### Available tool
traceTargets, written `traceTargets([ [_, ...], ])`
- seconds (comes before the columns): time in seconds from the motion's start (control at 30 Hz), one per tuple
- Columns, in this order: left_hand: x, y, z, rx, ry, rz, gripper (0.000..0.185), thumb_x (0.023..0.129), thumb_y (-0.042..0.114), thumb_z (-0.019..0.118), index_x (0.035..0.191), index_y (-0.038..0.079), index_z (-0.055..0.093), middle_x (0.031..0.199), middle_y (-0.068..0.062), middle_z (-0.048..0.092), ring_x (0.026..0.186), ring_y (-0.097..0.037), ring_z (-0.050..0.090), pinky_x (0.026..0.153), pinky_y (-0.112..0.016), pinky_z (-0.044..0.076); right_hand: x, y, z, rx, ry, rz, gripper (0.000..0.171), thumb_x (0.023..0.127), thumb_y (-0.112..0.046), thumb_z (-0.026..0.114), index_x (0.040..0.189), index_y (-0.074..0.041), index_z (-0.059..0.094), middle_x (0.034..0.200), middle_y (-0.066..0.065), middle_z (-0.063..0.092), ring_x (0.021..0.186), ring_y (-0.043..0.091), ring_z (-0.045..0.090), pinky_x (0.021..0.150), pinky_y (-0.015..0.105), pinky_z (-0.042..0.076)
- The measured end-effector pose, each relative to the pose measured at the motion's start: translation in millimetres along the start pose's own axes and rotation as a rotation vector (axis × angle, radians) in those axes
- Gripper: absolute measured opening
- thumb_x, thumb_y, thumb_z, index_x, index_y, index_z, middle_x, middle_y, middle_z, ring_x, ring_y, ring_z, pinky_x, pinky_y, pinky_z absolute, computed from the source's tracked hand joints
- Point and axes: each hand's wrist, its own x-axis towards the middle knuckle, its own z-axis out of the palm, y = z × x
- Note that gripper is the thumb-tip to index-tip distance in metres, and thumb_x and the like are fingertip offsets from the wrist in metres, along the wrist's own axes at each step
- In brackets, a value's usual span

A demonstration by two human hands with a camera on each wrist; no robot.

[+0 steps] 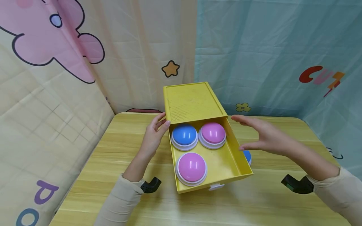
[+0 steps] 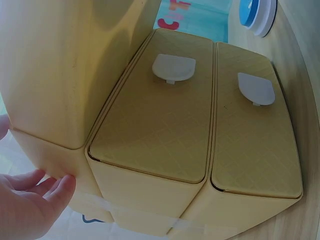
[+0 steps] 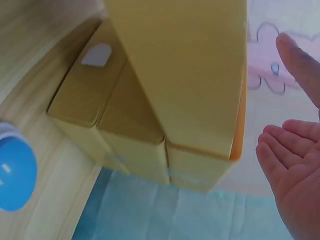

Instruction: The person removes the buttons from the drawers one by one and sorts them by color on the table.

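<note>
A yellow three-drawer cabinet [image 1: 195, 102] stands on the table with its top drawer [image 1: 220, 166] pulled far out. Inside that drawer sit a blue dome button [image 1: 184, 135] and two pink dome buttons, one at the back right [image 1: 213, 133] and one at the front left [image 1: 192, 167]. My left hand [image 1: 152, 135] touches the cabinet's left side near the top front corner, fingers fairly straight. To the right of the cabinet, my right hand [image 1: 263, 135] is held in the air, fingers extended and thumb apart, holding nothing.
Another blue dome button [image 3: 17, 172] is on the table right of the cabinet, mostly hidden by the drawer in the head view. Two lower drawers with white handles [image 2: 173, 67] are closed. Printed curtains [image 1: 249, 56] hang behind the table [image 1: 113, 194].
</note>
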Motion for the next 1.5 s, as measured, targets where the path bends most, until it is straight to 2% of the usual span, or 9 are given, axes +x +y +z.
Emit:
traceTargets([
  [0.1, -0.1, 0.3, -0.5, -0.003, 0.002, 0.006, 0.055, 0.088, 0.032, 0.057, 0.134, 0.008, 0.038, 0.132, -0.005, 0.039, 0.120, -0.016, 0.039, 0.095, -0.032, 0.036, 12, -17, 4, -0.002, -0.070, -0.057, 0.084, 0.069, -0.038, 0.075, 0.137, -0.006, 0.035, 0.133, 0.010, 0.043, 0.115, 0.029, 0.044, 0.090, 0.045, 0.037],
  [0.3, 0.7, 0.1, -1.6, 0.009, -0.001, 0.003, 0.055, 0.088, 0.034, 0.057, 0.134, 0.009, 0.038, 0.132, -0.004, 0.040, 0.119, -0.015, 0.039, 0.094, -0.032, 0.036, 36, -47, 16, 0.036, -0.261, -0.100, 0.086, 0.071, -0.047, 0.070, 0.137, -0.007, 0.034, 0.136, 0.005, 0.040, 0.122, 0.021, 0.038, 0.096, 0.041, 0.034],
  [0.57, -0.5, 0.3, -2.3, 0.011, 0.003, -0.013, 0.056, 0.088, 0.034, 0.058, 0.134, 0.009, 0.038, 0.132, -0.004, 0.040, 0.119, -0.015, 0.039, 0.095, -0.032, 0.036, 66, -73, 38, 0.037, -0.476, -0.193, 0.084, 0.072, -0.039, 0.073, 0.136, -0.001, 0.035, 0.137, 0.008, 0.038, 0.125, 0.021, 0.035, 0.099, 0.037, 0.031],
  [0.83, -1.2, -1.5, -0.4, 0.004, -0.002, -0.005, 0.055, 0.088, 0.032, 0.058, 0.134, 0.008, 0.038, 0.132, -0.007, 0.040, 0.120, -0.018, 0.039, 0.095, -0.035, 0.035, 78, -74, 63, 0.012, -0.602, -0.206, 0.082, 0.069, -0.032, 0.078, 0.134, -0.004, 0.037, 0.133, 0.003, 0.042, 0.121, 0.015, 0.037, 0.099, 0.031, 0.031],
  [0.97, -0.8, -2.6, -0.5, 0.004, 0.001, -0.011, 0.056, 0.087, 0.034, 0.058, 0.134, 0.009, 0.038, 0.131, -0.006, 0.040, 0.120, -0.017, 0.039, 0.095, -0.033, 0.036, 76, -71, 71, 0.027, -0.615, -0.211, 0.079, 0.069, -0.031, 0.078, 0.132, -0.006, 0.039, 0.129, 0.002, 0.044, 0.119, 0.014, 0.038, 0.097, 0.029, 0.033],
  [1.17, -0.5, -2.7, -0.4, 0.002, 0.007, -0.019, 0.057, 0.087, 0.035, 0.059, 0.133, 0.009, 0.039, 0.131, -0.006, 0.040, 0.120, -0.019, 0.038, 0.095, -0.033, 0.036, 75, -72, 70, 0.024, -0.570, -0.244, 0.074, 0.069, -0.031, 0.078, 0.129, -0.006, 0.042, 0.126, 0.000, 0.047, 0.116, 0.012, 0.041, 0.096, 0.027, 0.034],
  [1.37, 0.0, -2.6, -0.4, 0.001, 0.002, -0.007, 0.057, 0.087, 0.035, 0.058, 0.134, 0.008, 0.039, 0.132, -0.007, 0.039, 0.121, -0.021, 0.037, 0.095, -0.034, 0.035, 70, -74, 52, 0.037, -0.478, -0.256, 0.074, 0.068, -0.030, 0.079, 0.128, -0.005, 0.043, 0.126, 0.003, 0.047, 0.115, 0.015, 0.042, 0.095, 0.031, 0.036],
  [1.5, 0.6, -3.4, -0.4, -0.002, 0.001, -0.006, 0.057, 0.087, 0.035, 0.058, 0.133, 0.009, 0.039, 0.132, -0.006, 0.040, 0.121, -0.019, 0.037, 0.095, -0.035, 0.035, 60, -72, 32, 0.082, -0.401, -0.223, 0.075, 0.069, -0.031, 0.079, 0.130, -0.006, 0.042, 0.126, 0.002, 0.046, 0.114, 0.017, 0.043, 0.090, 0.033, 0.040],
])
